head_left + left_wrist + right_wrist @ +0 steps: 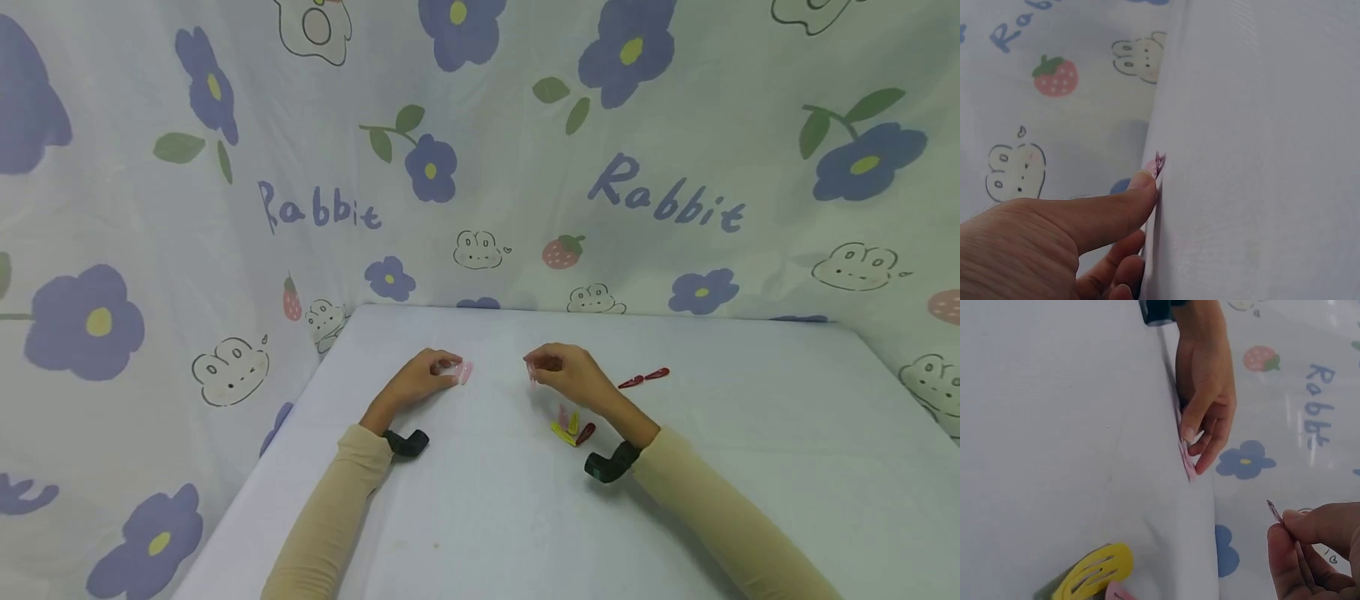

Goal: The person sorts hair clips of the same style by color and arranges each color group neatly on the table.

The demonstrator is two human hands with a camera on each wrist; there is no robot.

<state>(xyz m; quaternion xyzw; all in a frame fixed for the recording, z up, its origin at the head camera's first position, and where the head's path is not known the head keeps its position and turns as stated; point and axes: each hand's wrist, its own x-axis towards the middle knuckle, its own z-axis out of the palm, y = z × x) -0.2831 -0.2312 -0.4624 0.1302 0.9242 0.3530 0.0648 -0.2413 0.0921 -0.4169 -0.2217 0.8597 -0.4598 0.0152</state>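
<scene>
My left hand (pixel 422 377) is low over the table, its thumb and forefinger at the two ends of a pink hair clip (pixel 459 372). A second pink clip (pixel 467 373) lies right beside that one. In the left wrist view, the thumb tip overlaps the pink clips (pixel 1159 164), and the other fingers are partly hidden behind the thumb. My right hand (pixel 572 373) is raised a little above the table and pinches another pink hair clip (pixel 1274 511) between thumb and forefinger. One end of it sticks out past the fingertips.
Near my right wrist lies a small group: yellow clips (pixel 574 423), a pink clip (pixel 563 416) and a dark red clip (pixel 586 433). Farther right, two red clips (pixel 632 382) lie end to end. A patterned curtain (pixel 495 192) hangs behind the white table (pixel 480 500).
</scene>
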